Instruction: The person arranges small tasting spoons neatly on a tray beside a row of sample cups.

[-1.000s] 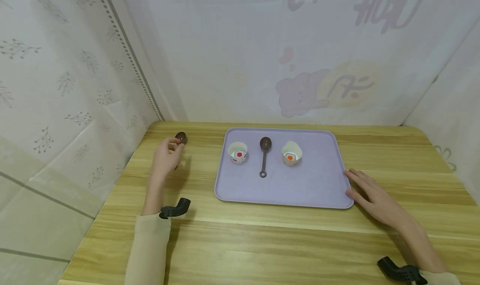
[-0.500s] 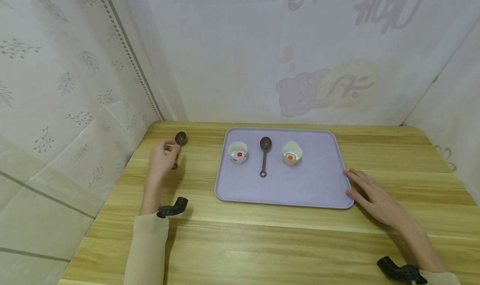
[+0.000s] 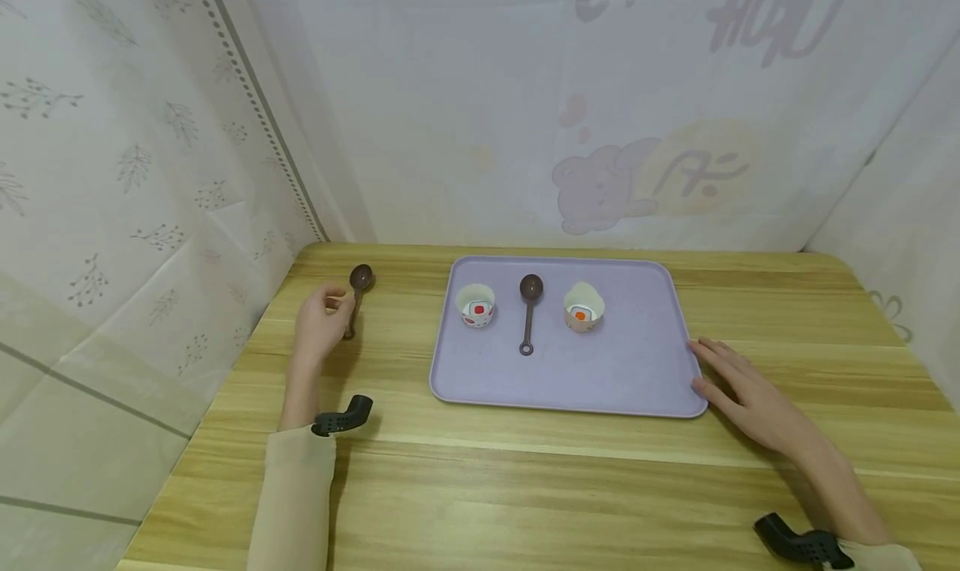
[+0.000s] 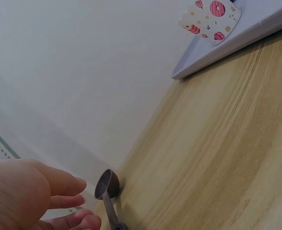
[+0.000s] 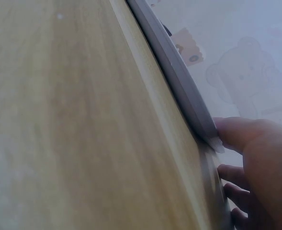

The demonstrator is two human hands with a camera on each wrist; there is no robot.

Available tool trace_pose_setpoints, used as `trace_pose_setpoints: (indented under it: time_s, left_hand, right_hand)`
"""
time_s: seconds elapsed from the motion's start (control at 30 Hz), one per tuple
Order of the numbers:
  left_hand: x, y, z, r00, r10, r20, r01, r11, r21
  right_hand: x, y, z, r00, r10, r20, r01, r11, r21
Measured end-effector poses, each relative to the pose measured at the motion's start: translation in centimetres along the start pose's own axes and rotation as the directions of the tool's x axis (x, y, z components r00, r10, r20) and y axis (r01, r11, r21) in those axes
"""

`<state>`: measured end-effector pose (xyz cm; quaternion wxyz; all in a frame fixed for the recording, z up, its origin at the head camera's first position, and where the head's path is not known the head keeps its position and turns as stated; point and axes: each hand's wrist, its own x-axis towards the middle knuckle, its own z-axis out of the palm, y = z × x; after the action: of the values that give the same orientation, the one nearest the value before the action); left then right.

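Note:
Just left of a brown measuring spoon (image 3: 362, 277) is my left hand (image 3: 318, 325), its fingers loosely bent. In the left wrist view the fingertips stand a little apart from the spoon's handle (image 4: 111, 211), with nothing between them. The spoon lies on the wooden table, bowl toward the wall. My right hand (image 3: 753, 400) rests at the right edge of a lilac tray (image 3: 637, 371), thumb and fingertips touching the rim. On the tray lie a second brown measuring spoon (image 3: 528, 314) and two paper cups, one with a red-marked inside (image 3: 476, 306), one with an orange mark (image 3: 583, 308).
The wooden table (image 3: 480, 488) meets a printed cloth wall (image 3: 420, 137) at the back. Another patterned cloth (image 3: 150, 179) hangs along the left side. Black curved mounts sit on both wrists, the left one (image 3: 345, 417) above the table.
My left hand has drawn back and left, away from the spoon's bowl, letting go of the spoon; more of its handle shows. The right hand and tray stay put.

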<state>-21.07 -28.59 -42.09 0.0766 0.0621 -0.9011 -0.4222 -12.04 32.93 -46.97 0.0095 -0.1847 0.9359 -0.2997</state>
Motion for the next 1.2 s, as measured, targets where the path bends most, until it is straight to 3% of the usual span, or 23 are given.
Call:
trace_pose_setpoints:
  time_s: [0.83,1.2]
  left_hand:
    - [0.18,-0.58,0.41,0.994,-0.092,0.061,0.095,0.995,-0.044]
    - [0.06,-0.83,0.62,0.994,-0.080,0.074,0.076,0.996,0.054]
  right_hand:
    - [-0.01,-0.11,0.03,1.000,-0.007,-0.003,0.007,1.000,0.003]
    - [-0.01,-0.10,0.05,1.000,-0.006,-0.005,0.006,1.000,-0.004]
